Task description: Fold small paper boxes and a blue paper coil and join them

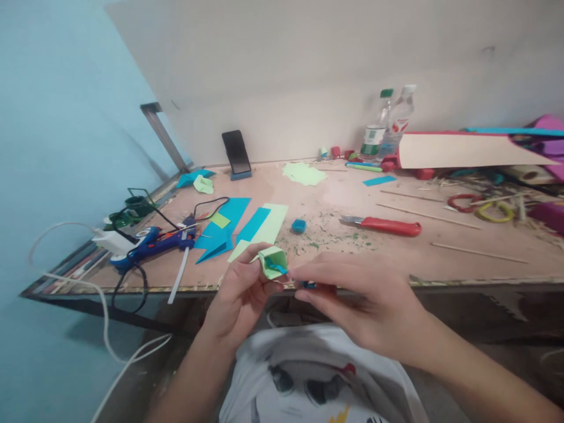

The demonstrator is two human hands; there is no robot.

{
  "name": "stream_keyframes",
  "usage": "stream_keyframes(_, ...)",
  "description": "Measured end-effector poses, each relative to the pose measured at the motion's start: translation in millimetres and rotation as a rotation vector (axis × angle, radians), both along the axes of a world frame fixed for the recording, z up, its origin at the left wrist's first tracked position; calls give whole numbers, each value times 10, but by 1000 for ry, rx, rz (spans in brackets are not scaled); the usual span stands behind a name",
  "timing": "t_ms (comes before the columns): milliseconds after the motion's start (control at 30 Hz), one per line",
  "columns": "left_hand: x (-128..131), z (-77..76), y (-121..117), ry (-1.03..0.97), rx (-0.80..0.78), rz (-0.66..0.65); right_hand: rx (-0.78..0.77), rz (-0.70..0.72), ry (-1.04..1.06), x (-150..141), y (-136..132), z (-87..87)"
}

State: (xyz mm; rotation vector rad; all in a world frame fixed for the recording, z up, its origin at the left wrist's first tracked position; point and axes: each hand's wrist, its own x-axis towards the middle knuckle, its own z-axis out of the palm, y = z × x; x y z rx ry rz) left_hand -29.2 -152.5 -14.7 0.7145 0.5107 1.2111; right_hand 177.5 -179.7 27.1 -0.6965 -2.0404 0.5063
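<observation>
My left hand (pixel 244 288) is closed around a small light-green folded paper cup (pixel 267 258), its opening turned toward me. Blue paper (pixel 277 268) shows inside that opening and sticks out a little at the right edge. My right hand (pixel 365 291) is close by on the right, fingertips near the cup's rim. Between its thumb and fingers shows a small dark-blue piece (pixel 309 285), mostly hidden. A small blue folded paper box (pixel 298 225) sits on the table just beyond my hands.
Blue sheets (pixel 233 214) and a light-green sheet (pixel 275 220) lie left of centre. A blue glue gun (pixel 163 244) with cables is further left. A red-handled knife (pixel 390 226), thin sticks (pixel 427 215) and scissors (pixel 493 210) lie right. A phone (pixel 237 151) and bottles (pixel 374 132) stand behind.
</observation>
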Motion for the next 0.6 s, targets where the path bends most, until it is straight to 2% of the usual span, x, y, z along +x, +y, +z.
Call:
stream_keyframes(167,28,2,-45,-31,17,-27,64,-31,-24,-68,8,-11)
stream_keyframes(333,50,-2,-68,-36,9,-23,52,-71,-65,-99,17,37)
stream_keyframes(600,56,-33,-57,-52,12,-70,44,-54,-78,-70,52,50)
